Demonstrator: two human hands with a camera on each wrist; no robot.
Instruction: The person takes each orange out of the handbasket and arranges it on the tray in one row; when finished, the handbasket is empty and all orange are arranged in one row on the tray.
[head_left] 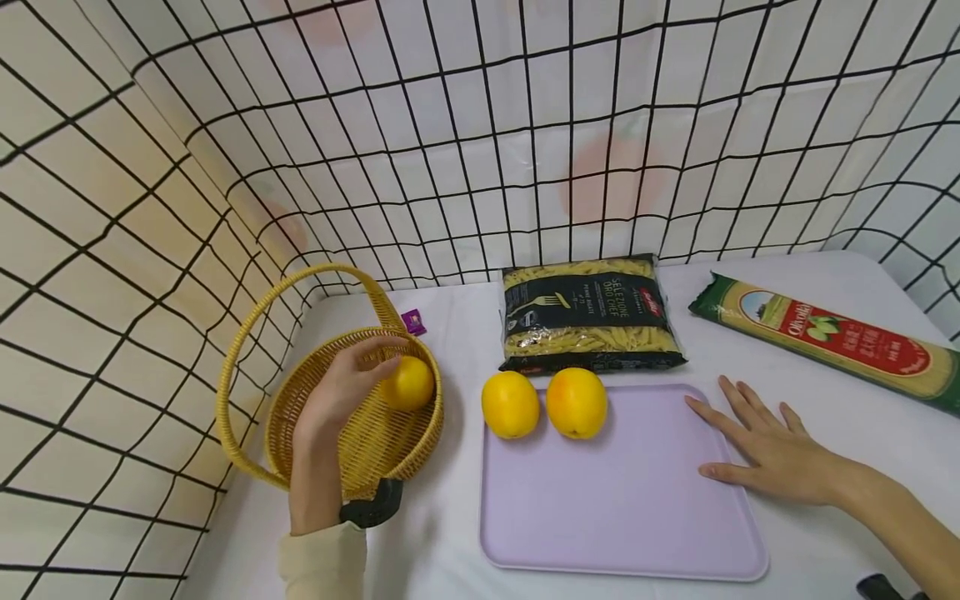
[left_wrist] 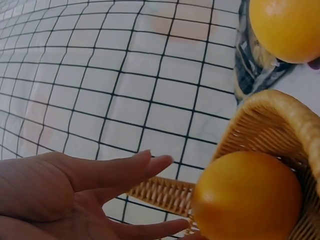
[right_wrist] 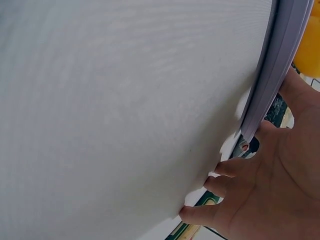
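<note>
Beige sleeve [head_left: 324,560] runs from the near edge to a dark wrist strap [head_left: 372,504], and past it the left hand [head_left: 341,387] hangs inside a yellow wicker basket [head_left: 296,417], its fingers apart beside the first orange [head_left: 411,383], which sits in there toward the right side; whether any fingertip touches the fruit I cannot tell. Across from it, the right hand [head_left: 780,454] is spread, its fingers well apart, with thumb and forefinger over the right edge of a lilac tray [head_left: 615,508]. A second orange [head_left: 510,405] and a third orange [head_left: 577,403] stand side by side at the tray's far left corner. Behind them a penne bag [head_left: 588,312] rests on the white counter [head_left: 450,533], with a spaghetti pack [head_left: 832,333] farther right and a small purple packet [head_left: 413,322] just beyond the basket
</note>
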